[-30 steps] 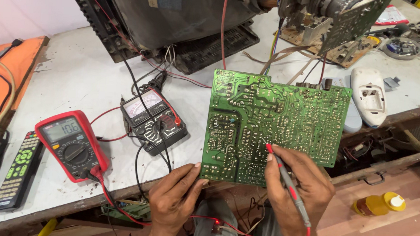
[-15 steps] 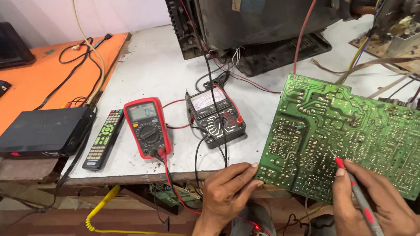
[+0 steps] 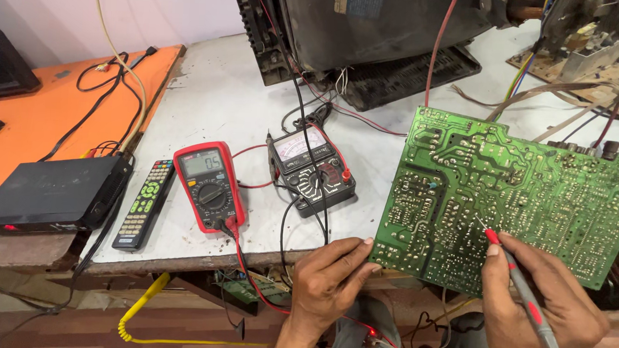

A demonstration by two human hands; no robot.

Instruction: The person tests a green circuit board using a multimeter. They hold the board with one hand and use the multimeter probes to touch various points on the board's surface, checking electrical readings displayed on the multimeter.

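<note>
White bench (image 3: 215,100) carrying digital multimeter (image 3: 208,187) at 9 o'clock. Probing: right hand (image 3: 540,309) fingers clamped on red probe (image 3: 520,284), touching green circuit board (image 3: 510,197); left hand (image 3: 329,283) fingers together, steadying board edge. Next probably needing meter glance, steady tip.

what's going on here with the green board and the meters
A person is probing the solder side of a green circuit board on a white bench. The right hand holds a red-tipped test probe with its tip on the board, while the left hand steadies the board's lower edge. A red digital multimeter and a black analog meter lie beside it, leads attached. A remote control and a black box sit further left.
</note>
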